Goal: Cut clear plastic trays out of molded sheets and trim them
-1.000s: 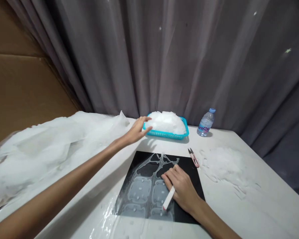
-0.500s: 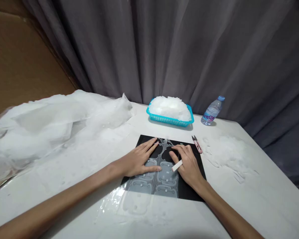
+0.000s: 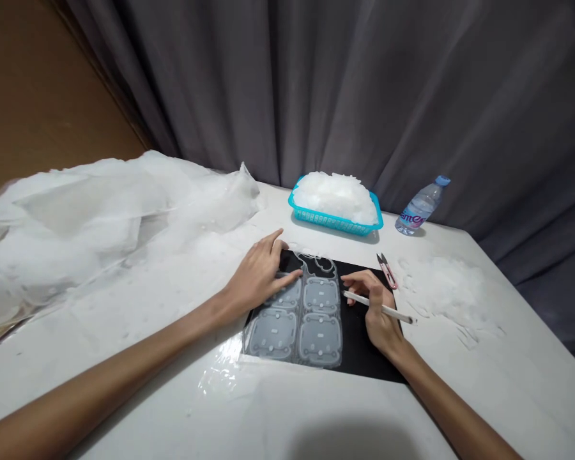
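My left hand (image 3: 256,275) lies with fingers apart at the left edge of a clear plastic sheet (image 3: 297,322), its thumb across the upper part. The sheet carries moulded rounded-square shapes with small round marks; its far end has cut-out openings and loose curled strips. Under it is a black mat (image 3: 364,354). My right hand (image 3: 381,319) is closed around a slim white pen-like tool (image 3: 388,310), held slantwise above the mat, right of the sheet. The tool's tip is too small to make out.
Pink thread snips (image 3: 388,271) lie at the mat's right edge, beside a pile of clear scraps (image 3: 455,291). Behind stand a turquoise basket (image 3: 335,222) heaped with white pieces and a water bottle (image 3: 419,207). Large plastic-wrapped white bundles (image 3: 91,217) cover the left side.
The plastic sheet has slid away from me, farther up the mat. My left hand has moved to its left edge. My right hand has drawn off the sheet, the tool now tilted across it.
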A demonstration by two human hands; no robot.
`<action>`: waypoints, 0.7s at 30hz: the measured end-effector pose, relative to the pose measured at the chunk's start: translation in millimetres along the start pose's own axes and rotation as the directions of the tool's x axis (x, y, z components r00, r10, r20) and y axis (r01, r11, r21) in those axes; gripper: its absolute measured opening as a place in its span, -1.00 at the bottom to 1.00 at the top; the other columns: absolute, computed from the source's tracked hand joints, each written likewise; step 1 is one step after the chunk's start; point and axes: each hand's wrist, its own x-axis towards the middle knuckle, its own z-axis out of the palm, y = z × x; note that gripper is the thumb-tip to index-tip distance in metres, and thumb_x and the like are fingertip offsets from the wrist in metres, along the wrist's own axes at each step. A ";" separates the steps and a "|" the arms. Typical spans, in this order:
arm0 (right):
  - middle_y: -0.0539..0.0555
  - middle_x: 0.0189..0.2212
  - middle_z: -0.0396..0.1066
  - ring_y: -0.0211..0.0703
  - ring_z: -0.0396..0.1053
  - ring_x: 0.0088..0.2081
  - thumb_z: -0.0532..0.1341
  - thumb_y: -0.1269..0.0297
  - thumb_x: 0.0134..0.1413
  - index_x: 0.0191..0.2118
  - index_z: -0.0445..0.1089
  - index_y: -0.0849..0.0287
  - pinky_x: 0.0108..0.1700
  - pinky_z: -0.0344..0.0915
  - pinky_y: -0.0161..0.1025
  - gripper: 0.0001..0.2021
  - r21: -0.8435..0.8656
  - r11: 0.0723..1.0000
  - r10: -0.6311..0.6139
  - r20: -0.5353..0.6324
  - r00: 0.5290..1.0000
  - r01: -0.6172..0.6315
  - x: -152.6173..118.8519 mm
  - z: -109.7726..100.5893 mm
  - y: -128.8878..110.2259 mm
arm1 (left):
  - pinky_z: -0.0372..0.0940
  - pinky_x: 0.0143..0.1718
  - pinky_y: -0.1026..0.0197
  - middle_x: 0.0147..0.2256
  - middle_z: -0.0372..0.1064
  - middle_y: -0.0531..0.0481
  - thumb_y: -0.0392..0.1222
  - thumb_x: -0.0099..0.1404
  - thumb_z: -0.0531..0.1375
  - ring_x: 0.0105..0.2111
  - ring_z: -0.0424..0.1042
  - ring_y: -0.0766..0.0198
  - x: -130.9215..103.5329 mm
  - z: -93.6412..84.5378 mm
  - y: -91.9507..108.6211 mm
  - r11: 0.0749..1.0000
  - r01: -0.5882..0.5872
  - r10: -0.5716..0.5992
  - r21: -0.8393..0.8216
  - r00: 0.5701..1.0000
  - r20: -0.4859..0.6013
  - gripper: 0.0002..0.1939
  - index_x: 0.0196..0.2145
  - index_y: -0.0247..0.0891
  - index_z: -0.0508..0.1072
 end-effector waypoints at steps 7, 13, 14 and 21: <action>0.05 -0.25 0.46 -0.17 0.47 -0.26 0.25 0.13 0.37 -0.27 0.50 0.11 -0.22 0.37 -0.25 -0.79 0.038 0.998 0.042 0.134 0.990 -0.047 7.1 -2.0 -11.2 | 0.21 0.31 -0.16 0.32 0.28 -0.21 0.35 0.36 0.22 0.32 0.26 -0.12 -22.8 -5.3 32.8 0.934 -0.228 0.296 -0.274 0.924 0.241 -0.29 0.24 -0.18 0.31; 0.03 -0.22 0.49 -0.19 0.47 -0.27 0.32 0.21 0.30 -0.17 0.52 0.07 -0.20 0.39 -0.26 -0.91 0.021 0.993 0.104 0.325 0.940 -0.117 3.4 -6.9 -14.3 | 0.18 0.34 -0.18 0.41 0.16 -0.18 0.36 0.39 0.18 0.37 0.22 -0.12 -30.9 5.4 33.3 0.942 -0.205 0.282 -0.265 0.912 0.298 -0.23 0.34 -0.17 0.27; 0.03 -0.21 0.49 -0.20 0.46 -0.28 0.32 0.21 0.30 -0.16 0.52 0.07 -0.19 0.39 -0.26 -0.91 0.012 0.992 0.111 0.338 0.935 -0.123 2.7 -7.4 -14.6 | 0.18 0.34 -0.19 0.41 0.16 -0.18 0.36 0.39 0.18 0.36 0.22 -0.13 -30.8 5.1 33.3 0.943 -0.210 0.284 -0.257 0.912 0.295 -0.23 0.34 -0.17 0.28; 0.08 -0.14 0.48 -0.17 0.49 -0.19 0.27 0.23 0.35 -0.16 0.53 0.08 -0.10 0.45 -0.22 -0.90 0.025 0.997 0.061 0.377 0.924 -0.076 3.2 -9.9 -12.7 | 0.17 0.37 -0.11 0.38 0.22 -0.23 0.30 0.45 0.13 0.39 0.19 -0.04 -31.4 -0.5 41.7 0.944 -0.219 0.292 -0.246 0.901 0.320 -0.27 0.34 -0.26 0.24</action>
